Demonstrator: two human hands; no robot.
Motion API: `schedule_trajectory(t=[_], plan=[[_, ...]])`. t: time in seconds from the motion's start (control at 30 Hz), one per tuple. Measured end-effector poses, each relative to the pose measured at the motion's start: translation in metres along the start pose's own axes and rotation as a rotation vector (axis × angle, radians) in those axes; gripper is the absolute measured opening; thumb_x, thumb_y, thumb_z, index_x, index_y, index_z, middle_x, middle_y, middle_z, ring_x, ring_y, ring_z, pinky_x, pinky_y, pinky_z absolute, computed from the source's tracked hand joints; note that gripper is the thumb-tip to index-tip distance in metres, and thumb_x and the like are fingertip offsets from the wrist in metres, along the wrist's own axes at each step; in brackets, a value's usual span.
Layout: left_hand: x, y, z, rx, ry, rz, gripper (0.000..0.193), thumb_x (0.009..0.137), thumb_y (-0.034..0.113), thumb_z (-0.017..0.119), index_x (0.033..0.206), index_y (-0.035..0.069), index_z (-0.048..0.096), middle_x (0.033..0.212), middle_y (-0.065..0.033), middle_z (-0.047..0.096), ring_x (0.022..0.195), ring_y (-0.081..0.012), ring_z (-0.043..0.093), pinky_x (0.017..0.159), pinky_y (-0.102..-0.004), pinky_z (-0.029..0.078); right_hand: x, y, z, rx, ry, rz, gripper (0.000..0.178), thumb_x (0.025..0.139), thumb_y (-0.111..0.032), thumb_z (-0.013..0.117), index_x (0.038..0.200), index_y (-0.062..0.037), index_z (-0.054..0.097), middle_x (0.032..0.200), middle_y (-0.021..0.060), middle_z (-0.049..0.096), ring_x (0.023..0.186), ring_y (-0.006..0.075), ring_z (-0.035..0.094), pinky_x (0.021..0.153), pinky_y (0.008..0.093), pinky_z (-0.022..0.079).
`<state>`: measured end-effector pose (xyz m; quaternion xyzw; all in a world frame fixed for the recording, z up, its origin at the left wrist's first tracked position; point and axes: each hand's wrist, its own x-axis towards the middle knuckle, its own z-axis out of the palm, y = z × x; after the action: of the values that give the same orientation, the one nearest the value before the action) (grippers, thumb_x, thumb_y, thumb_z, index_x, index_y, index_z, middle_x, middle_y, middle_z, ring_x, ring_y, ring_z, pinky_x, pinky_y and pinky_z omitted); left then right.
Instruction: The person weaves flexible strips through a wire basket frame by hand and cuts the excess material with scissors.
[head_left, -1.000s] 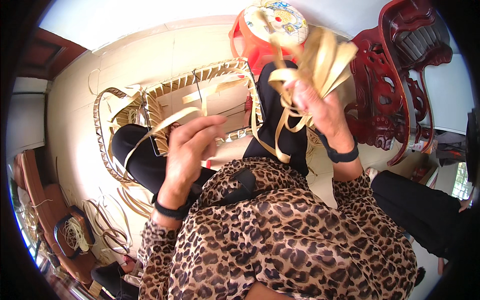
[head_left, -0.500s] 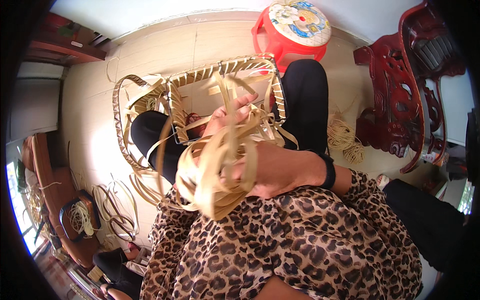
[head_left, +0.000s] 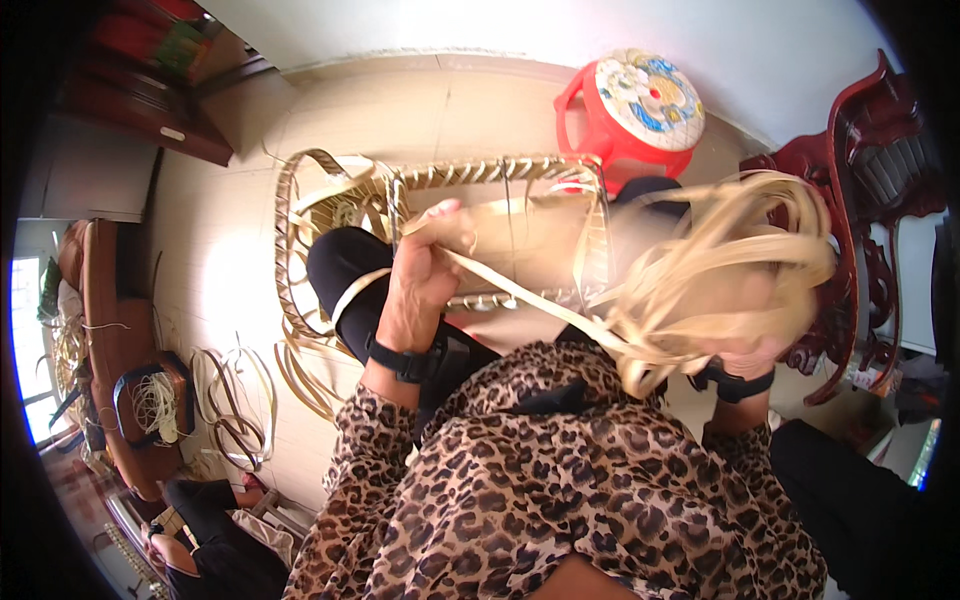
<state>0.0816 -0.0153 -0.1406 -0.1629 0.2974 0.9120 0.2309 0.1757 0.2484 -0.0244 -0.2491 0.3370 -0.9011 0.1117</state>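
The left hand (head_left: 418, 290) is raised, fingers closed in a pinch grip. The right hand (head_left: 745, 335), largely hidden and blurred, is held clenched beside it.

Bright daylight washes out the floor (head_left: 330, 130); the strip bundle (head_left: 720, 270) is motion-blurred, and fisheye edges bend into black.

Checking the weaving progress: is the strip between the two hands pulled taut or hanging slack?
Taut: the strip runs in a straight line from the left hand to the blurred bundle at the right hand.
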Motion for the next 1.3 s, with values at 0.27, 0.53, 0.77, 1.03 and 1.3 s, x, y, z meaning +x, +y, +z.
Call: schedule_trajectory(t=[0.27, 0.53, 0.77, 1.03, 1.3], plan=[[-0.022, 0.027, -0.015, -0.150, -0.281, 0.067, 0.011, 0.081, 0.010, 0.049, 0.090, 0.003, 0.050, 0.070, -0.0073, 0.052, 0.058, -0.0151, 0.048, 0.039, -0.0225, 0.035, -0.031, -0.019, -0.062, 0.201, 0.519, -0.259, 0.030, 0.093, -0.028, 0.027, 0.097, -0.0041, 0.046, 0.053, -0.0046, 0.029, 0.042, 0.0044, 0.023, 0.038, 0.0192, 0.019], [-0.052, 0.026, 0.026, 0.456, -0.234, 0.464, 0.022, 0.080, 0.013, 0.057, 0.098, 0.000, 0.056, 0.059, -0.0025, 0.051, 0.050, -0.0087, 0.044, 0.046, -0.0190, 0.035, 0.004, -0.002, -0.039, -0.404, 1.232, -0.151, 0.037, 0.090, -0.030, 0.036, 0.114, -0.0038, 0.047, 0.067, 0.0001, 0.048, 0.043, 0.0039, 0.029, 0.041, 0.0181, 0.025], [-0.077, 0.018, 0.055, 1.152, -0.292, 0.534, 0.025, 0.077, 0.009, 0.060, 0.099, -0.001, 0.058, 0.069, -0.0049, 0.059, 0.055, -0.0060, 0.050, 0.051, -0.0189, 0.041, 0.026, 0.025, -0.014, -0.906, 0.906, 0.122, 0.036, 0.088, -0.033, 0.039, 0.109, -0.0062, 0.051, 0.080, 0.0060, 0.059, 0.048, 0.0016, 0.032, 0.043, 0.0149, 0.024], [-0.080, 0.018, 0.068, 1.236, -0.335, 0.430, 0.015, 0.079, 0.012, 0.059, 0.090, 0.002, 0.061, 0.067, -0.0058, 0.059, 0.057, -0.0083, 0.051, 0.052, -0.0224, 0.043, 0.041, 0.080, 0.008, -1.220, 0.169, 0.188, 0.024, 0.084, -0.013, 0.051, 0.102, 0.0021, 0.051, 0.092, 0.0090, 0.057, 0.083, 0.0172, 0.055, 0.070, 0.0286, 0.045], [-0.077, 0.015, 0.060, 0.794, -0.092, 0.505, 0.013, 0.083, 0.011, 0.055, 0.080, -0.001, 0.057, 0.058, 0.0034, 0.048, 0.052, -0.0025, 0.042, 0.048, -0.0159, 0.035, 0.039, 0.108, 0.014, -0.756, -0.072, 0.526, 0.024, 0.086, -0.018, 0.049, 0.102, -0.0008, 0.051, 0.094, 0.0081, 0.057, 0.086, 0.0170, 0.054, 0.077, 0.0285, 0.043]])
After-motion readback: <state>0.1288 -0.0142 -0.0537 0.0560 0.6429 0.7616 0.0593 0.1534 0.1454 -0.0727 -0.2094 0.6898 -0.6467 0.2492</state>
